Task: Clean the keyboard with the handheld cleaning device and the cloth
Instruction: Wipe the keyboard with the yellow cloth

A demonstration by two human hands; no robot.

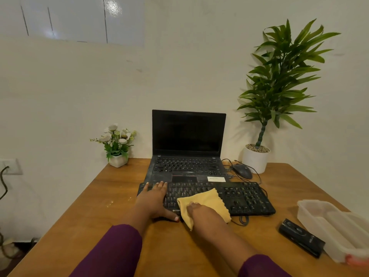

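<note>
A black keyboard (243, 196) lies across the middle of the wooden desk (79, 226), in front of a laptop. My left hand (153, 198) rests flat on the keyboard's left end, fingers spread over the keys and thumb at the front edge. My right hand (199, 211) presses a yellow cloth (207, 198) onto the keyboard's front middle, and the cloth drapes over the front edge. The black handheld cleaning device (301, 237) lies on the desk to the right, apart from both hands.
An open dusty laptop (187, 140) stands behind the keyboard. A wired mouse (242, 170) and its cables lie to its right. A tall potted plant (256, 158) and a small flower pot (117, 158) stand at the back. A translucent plastic container (335, 226) sits at the right edge.
</note>
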